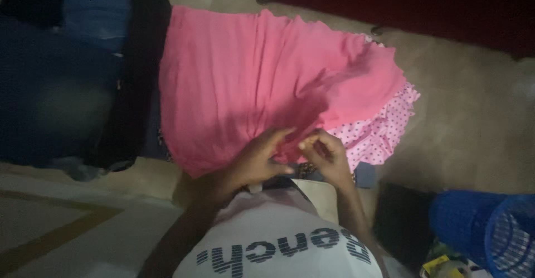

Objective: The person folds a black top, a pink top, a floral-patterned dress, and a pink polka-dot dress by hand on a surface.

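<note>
The pink cloth [251, 83], one piece, lay spread on the floor over one dotted pink cloth [379, 136]. The left hand [259, 158] and the right hand [326, 155] pinched its near edge between their fingers. One blue basket [485, 228] stood at the right, well apart; bare floor [473, 122] lay between.

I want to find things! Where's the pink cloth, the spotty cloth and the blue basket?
pink cloth [245, 83], head view, middle of its flat part
spotty cloth [379, 136], head view, its frilly edge
blue basket [485, 228], head view, its side wall
</note>
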